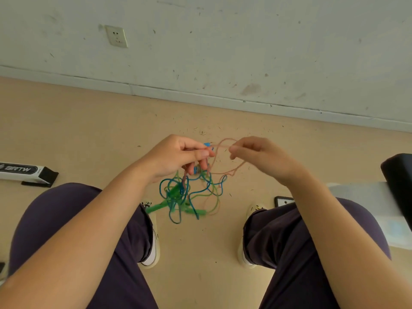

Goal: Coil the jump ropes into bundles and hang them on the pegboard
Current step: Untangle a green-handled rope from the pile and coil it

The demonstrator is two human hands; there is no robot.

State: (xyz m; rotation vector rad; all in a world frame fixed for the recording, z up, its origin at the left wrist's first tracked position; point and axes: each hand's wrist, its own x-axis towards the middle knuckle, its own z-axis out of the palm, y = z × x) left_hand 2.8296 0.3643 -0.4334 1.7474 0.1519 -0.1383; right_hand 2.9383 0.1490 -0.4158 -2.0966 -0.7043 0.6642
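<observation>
Above floor between knees: left hand [178, 156] pinches pink rope [225, 152]; right hand [256, 155] curled, pinching its loop.

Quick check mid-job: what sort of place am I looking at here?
Probably a bare indoor room, perhaps a storage or workshop corner: a scuffed white plaster wall with a white wall socket, and a littered beige vinyl floor.
</observation>
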